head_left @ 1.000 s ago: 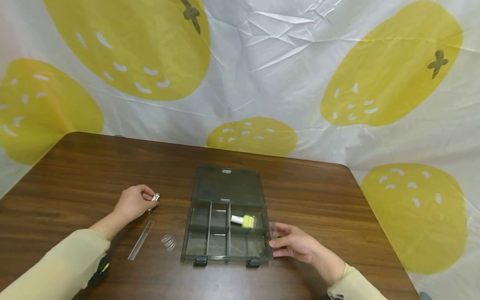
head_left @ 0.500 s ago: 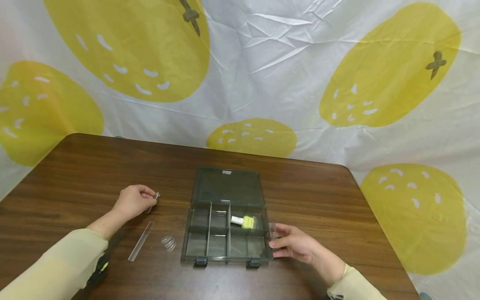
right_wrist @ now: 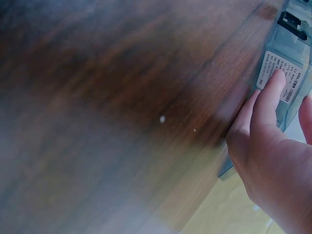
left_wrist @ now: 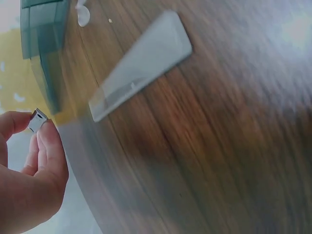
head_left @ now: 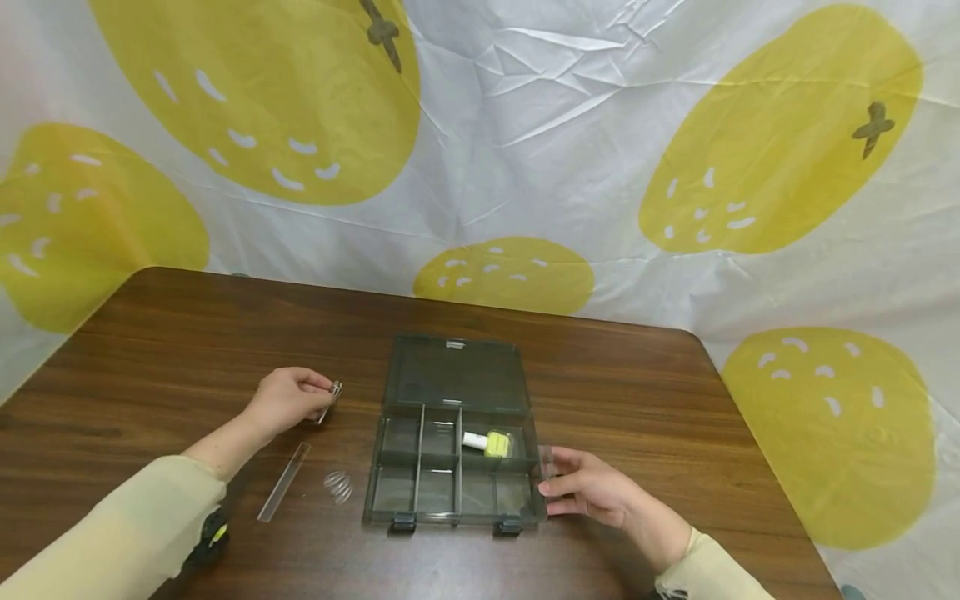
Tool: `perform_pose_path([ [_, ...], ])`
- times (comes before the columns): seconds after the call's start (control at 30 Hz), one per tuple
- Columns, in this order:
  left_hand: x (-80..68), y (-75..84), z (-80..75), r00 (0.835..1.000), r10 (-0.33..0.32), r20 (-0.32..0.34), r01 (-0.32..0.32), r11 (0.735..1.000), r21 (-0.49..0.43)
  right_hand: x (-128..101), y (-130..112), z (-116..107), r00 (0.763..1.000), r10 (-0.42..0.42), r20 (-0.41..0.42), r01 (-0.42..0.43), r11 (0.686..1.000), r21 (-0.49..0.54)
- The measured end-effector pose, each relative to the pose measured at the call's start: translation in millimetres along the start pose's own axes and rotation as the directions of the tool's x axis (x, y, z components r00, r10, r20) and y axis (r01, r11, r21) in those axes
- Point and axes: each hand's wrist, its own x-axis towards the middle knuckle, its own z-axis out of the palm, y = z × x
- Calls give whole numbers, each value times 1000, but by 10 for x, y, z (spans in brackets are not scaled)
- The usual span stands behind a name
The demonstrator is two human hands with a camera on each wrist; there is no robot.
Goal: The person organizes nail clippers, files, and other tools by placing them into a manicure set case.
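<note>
Risk: small metal clip (head_left: 334,388) is held only by fingertips above the bench (head_left: 187,333); a loose pinch could drop it short of the open organizer box (head_left: 454,467). Box could slide if bumped.

Left hand (head_left: 288,400): grip nearly closed, thumb and forefinger pinching the clip, left of the box.

Right hand (head_left: 592,492): fingers extended, pressing the box's right wall.

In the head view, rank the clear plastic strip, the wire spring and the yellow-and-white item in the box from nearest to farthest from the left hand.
From the left hand:
1. Clear flat plastic strip, on the table just below the hand.
2. Small coiled wire spring, right of the strip, beside the box.
3. Yellow-and-white item, in a back compartment of the grey compartment box, farthest right.
</note>
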Motion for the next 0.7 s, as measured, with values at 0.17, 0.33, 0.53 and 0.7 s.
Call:
perform_pose_path([
  [0.17,-27,83,63,1000,7,24,-6,999,-38,-5,-6,4,1000,-6,3,6,1000,3],
  [0.33,-35,142,112,998,26,54,-22,997,-70,-14,-14,14,1000,-10,12,10,1000,5],
  [0.53,-44,206,182,995,32,95,-19,991,-134,-15,-8,14,1000,-17,25,16,1000,14],
  [0.7,-41,247,232,989,38,142,-7,977,-213,-12,-1,14,1000,-19,25,18,1000,20],
])
